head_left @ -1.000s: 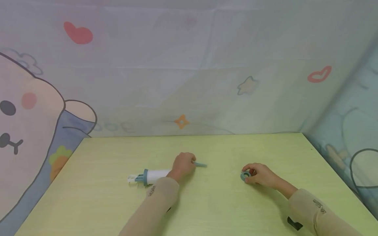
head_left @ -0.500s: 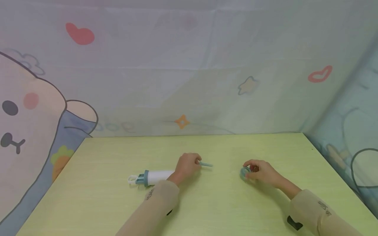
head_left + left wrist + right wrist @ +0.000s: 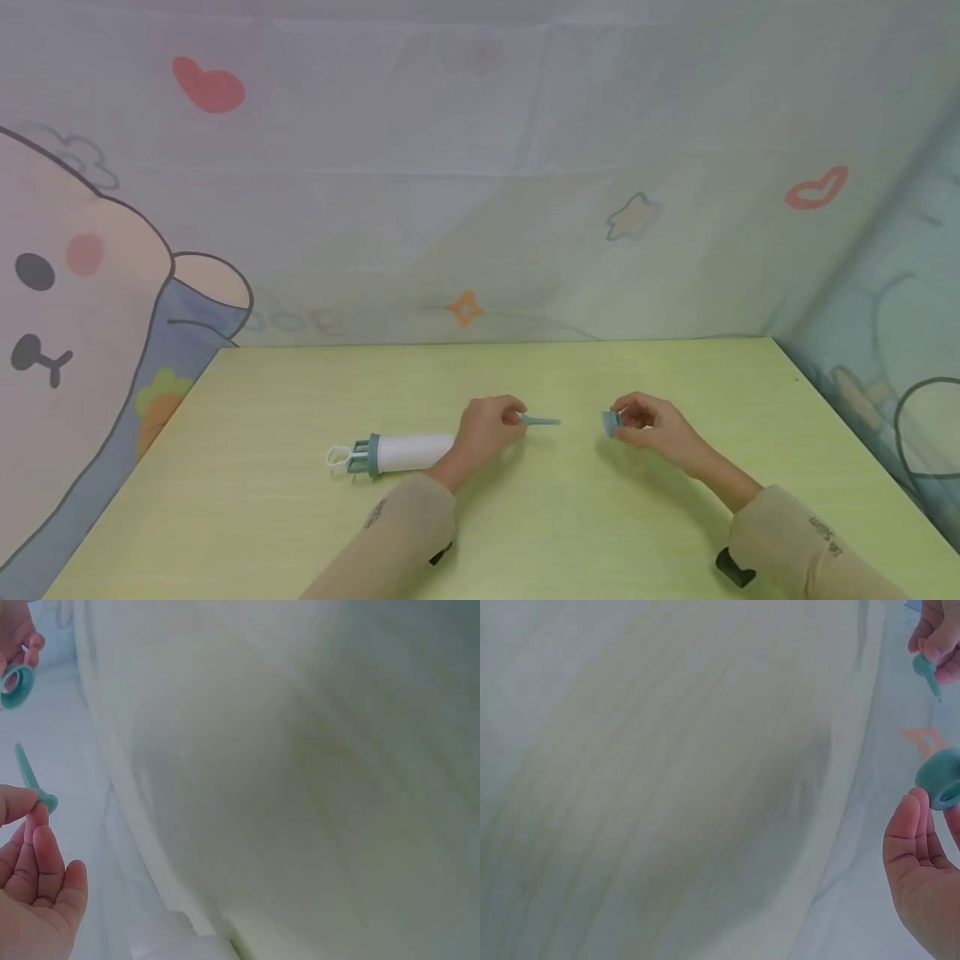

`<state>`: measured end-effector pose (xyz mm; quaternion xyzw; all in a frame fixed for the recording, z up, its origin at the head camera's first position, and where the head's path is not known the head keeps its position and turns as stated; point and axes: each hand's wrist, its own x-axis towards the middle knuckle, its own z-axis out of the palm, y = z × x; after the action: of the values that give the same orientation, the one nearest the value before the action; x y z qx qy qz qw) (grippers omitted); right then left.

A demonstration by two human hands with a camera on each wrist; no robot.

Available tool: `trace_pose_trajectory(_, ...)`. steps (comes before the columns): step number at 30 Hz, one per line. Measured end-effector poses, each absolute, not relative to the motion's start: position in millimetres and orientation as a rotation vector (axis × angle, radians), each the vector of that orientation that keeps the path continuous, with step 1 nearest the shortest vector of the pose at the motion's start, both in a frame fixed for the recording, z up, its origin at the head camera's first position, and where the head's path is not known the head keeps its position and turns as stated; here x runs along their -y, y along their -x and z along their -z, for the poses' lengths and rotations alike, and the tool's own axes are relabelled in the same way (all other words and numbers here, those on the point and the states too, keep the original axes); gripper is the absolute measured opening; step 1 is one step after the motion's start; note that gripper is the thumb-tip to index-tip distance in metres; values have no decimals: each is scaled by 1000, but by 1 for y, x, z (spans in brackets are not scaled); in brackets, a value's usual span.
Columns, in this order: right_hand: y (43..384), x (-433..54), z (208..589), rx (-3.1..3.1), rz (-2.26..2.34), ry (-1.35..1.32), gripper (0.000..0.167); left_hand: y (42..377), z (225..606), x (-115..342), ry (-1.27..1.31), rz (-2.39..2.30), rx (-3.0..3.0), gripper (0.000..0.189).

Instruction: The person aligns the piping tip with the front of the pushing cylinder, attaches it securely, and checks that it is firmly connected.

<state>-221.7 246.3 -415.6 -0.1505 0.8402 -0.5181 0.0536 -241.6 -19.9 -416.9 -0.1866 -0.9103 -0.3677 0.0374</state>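
Note:
My left hand (image 3: 487,429) pinches a thin teal nozzle (image 3: 543,421) by its wider base, the narrow tip pointing right. In the left wrist view, thumb and fingertip grip the nozzle (image 3: 28,772) near its round end. My right hand (image 3: 658,429) holds a teal ring-shaped cap (image 3: 611,423) between thumb and fingers, raised above the table. The opening of the cap (image 3: 16,686) shows in the left wrist view. A small gap separates nozzle and cap. Left of my left hand lies a white tube (image 3: 412,452) with a teal collar and a white loop handle; the left forearm hides its right end.
The pale yellow-green table (image 3: 562,533) spreads under both hands. Behind it hangs a printed cloth (image 3: 420,208) with hearts and a star, and a cartoon bear fills its left side.
My left hand has moved right with the nozzle. The right hand has lifted the cap slightly and turned it, so its face now points toward the nozzle. The white tube lies still.

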Motion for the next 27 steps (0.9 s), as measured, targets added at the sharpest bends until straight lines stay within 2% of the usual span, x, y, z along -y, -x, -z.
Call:
trace_pose_trajectory(15,214,-219,415,-2436,1688,667,23,225,412,12,671,1247,2766,20)
trace_pose_trajectory(27,210,-202,413,-2424,1674,713,21,216,412,4,708,1273,2727,18)
